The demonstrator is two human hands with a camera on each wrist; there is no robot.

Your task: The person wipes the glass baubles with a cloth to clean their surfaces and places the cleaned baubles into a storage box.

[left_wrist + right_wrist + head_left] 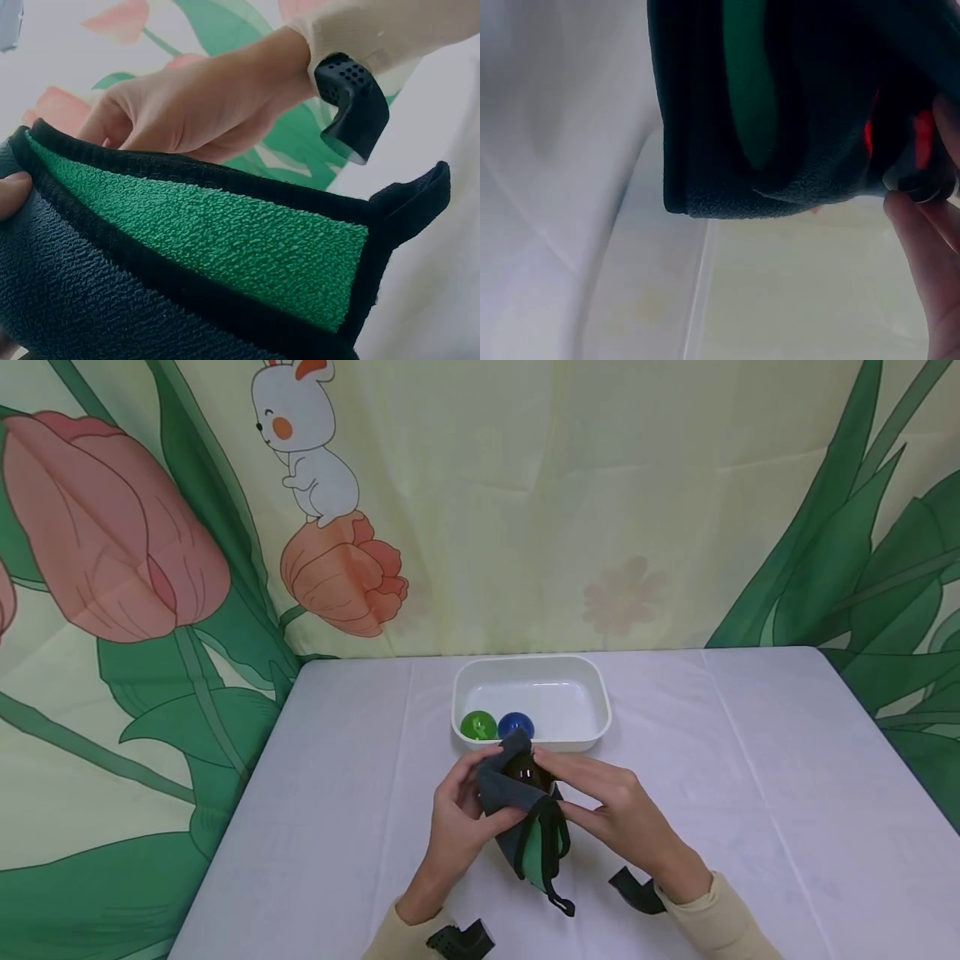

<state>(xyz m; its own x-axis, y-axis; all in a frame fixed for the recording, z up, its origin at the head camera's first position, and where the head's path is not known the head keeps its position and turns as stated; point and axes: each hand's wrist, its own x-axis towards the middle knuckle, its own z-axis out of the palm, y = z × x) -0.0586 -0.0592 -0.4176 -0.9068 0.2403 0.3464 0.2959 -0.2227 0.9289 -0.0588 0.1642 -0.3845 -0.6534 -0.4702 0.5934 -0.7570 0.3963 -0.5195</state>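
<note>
A dark, shiny ball (pixel 527 771) with red glints is partly wrapped in a cleaning cloth (pixel 504 792), blue-grey on one side and green on the other, with black edging and a hanging loop. My left hand (pixel 467 818) grips the cloth on the left, thumb in front. On the other side my right hand (pixel 618 797) pinches the ball, index finger at its top edge and thumb lower by the cloth. The green face (pixel 217 232) shows between folds in the left wrist view. Cloth hides the ball's lower part.
Just beyond the hands, a white tray (pixel 603 702) stands on the white-covered table (pixel 337 827). It holds a green ball (pixel 478 725) and a blue ball (pixel 516 725) at its near left; the cloth overlaps its near rim. A printed curtain (pixel 487 510) hangs behind.
</note>
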